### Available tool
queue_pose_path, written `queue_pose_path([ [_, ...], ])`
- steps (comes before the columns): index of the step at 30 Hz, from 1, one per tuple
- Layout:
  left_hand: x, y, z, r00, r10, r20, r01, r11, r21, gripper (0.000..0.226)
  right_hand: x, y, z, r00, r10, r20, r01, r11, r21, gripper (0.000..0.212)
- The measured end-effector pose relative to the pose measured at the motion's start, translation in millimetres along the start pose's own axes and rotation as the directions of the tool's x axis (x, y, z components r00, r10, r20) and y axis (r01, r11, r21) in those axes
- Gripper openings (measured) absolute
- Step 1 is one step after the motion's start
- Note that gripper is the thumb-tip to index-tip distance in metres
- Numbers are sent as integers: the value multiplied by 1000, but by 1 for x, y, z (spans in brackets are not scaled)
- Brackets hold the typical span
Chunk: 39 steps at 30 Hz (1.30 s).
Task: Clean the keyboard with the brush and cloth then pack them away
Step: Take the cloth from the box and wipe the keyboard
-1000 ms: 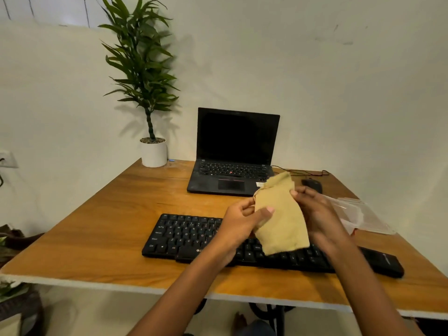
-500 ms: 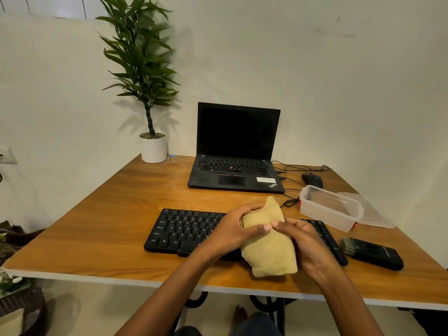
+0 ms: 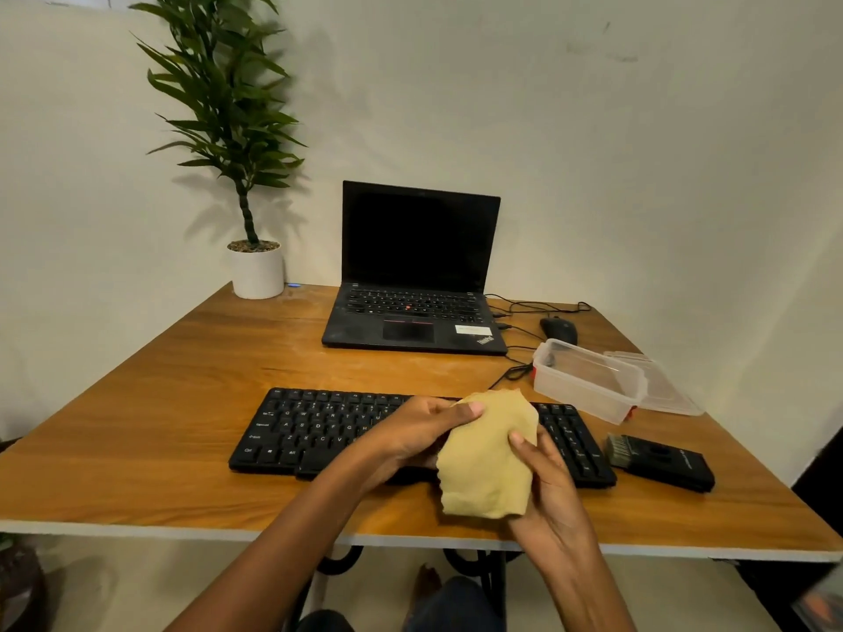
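A folded tan cloth [image 3: 488,458] is held just above the right half of the black keyboard [image 3: 319,431], near the table's front edge. My left hand [image 3: 415,435] grips the cloth's upper left side with the thumb on top. My right hand [image 3: 543,476] holds its right side from underneath, thumb pressed on the fabric. The black brush [image 3: 661,463] lies flat on the table to the right of the keyboard, bristles pointing left. A clear plastic container [image 3: 588,380] stands open behind the brush, its lid [image 3: 661,385] lying beside it on the right.
An open black laptop [image 3: 415,275] sits at the back centre of the wooden table [image 3: 159,403]. A black mouse [image 3: 559,329] and cables lie to the laptop's right. A potted plant [image 3: 255,271] stands at the back left corner, against the wall.
Both hands have come down with the cloth from chest height to just above the keyboard. The cloth is now folded smaller. The brush and container have not moved.
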<state>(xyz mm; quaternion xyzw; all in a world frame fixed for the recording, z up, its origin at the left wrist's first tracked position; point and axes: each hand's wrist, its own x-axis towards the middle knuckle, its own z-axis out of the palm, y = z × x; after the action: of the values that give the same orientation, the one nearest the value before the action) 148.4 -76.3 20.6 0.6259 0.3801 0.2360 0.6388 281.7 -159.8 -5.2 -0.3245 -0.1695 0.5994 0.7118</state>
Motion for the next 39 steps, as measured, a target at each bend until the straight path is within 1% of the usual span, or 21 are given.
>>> queue_pose_path([
  [3,10,3,-1,976,193,-105,-157,947,280,28,-10,-22,-20,968,-96,-231,93,995,-24,46],
  [5,23,0,-10,959,282,-13,-210,744,635,57,-16,-41,-32,848,-304,-433,223,948,-227,42],
  [7,34,-3,-20,985,132,113,-161,440,883,93,-16,-62,-33,645,-623,-443,349,755,-555,39],
  [9,45,-7,-31,989,-63,130,-110,250,962,114,-4,-74,-30,526,-834,-167,313,372,-874,35],
  [10,48,-8,-35,986,-118,120,-94,202,975,118,6,-73,-31,538,-843,-10,215,149,-965,35],
  [11,51,-10,-38,984,-143,109,-83,176,981,120,15,-66,-34,593,-799,102,118,-39,-992,37],
  [12,54,-11,-41,984,-146,101,-77,159,984,121,22,-56,-38,656,-740,147,56,-146,-988,38],
  [14,55,-12,-42,989,-116,94,-78,133,988,122,29,-29,-45,724,-663,190,13,-262,-965,38],
  [16,53,-13,-40,993,-74,94,-87,98,991,124,29,-2,-47,723,-646,246,21,-336,-942,38],
  [19,53,-13,-39,995,-37,88,-86,64,994,125,31,24,-32,689,-682,246,44,-300,-953,39],
  [21,53,-12,-39,996,-27,82,-81,46,996,126,33,39,-21,677,-665,315,82,-356,-931,43],
  [27,51,-12,-41,997,-26,72,-70,59,996,126,31,67,-2,699,-583,413,211,-383,-899,52],
  [29,50,-12,-42,997,-23,74,-72,61,996,121,25,79,8,708,-538,457,292,-366,-884,45],
  [31,49,-12,-44,996,-20,84,-83,53,995,118,18,81,20,742,-521,422,344,-245,-907,31],
  [32,48,-13,-47,996,-16,82,-81,62,995,119,16,76,23,798,-501,335,325,-111,-939,30],
  [34,45,-14,-55,997,-19,77,-74,95,993,124,12,53,25,897,-437,73,246,355,-902,28],
  [35,43,-15,-59,997,-25,79,-76,106,991,126,9,34,25,905,-419,-70,204,572,-794,27],
  [36,42,-16,-63,996,-32,84,-80,114,990,126,7,13,23,882,-431,-191,208,718,-664,26],
  [37,39,-16,-66,996,-40,85,-79,120,990,125,5,-6,19,832,-476,-283,255,783,-567,25],
  [38,38,-17,-69,995,-49,83,-77,126,989,125,5,-26,14,751,-570,-333,323,758,-567,26],
  [39,36,-17,-71,995,-59,81,-73,127,989,124,8,-42,7,654,-680,-331,357,664,-657,27],
])
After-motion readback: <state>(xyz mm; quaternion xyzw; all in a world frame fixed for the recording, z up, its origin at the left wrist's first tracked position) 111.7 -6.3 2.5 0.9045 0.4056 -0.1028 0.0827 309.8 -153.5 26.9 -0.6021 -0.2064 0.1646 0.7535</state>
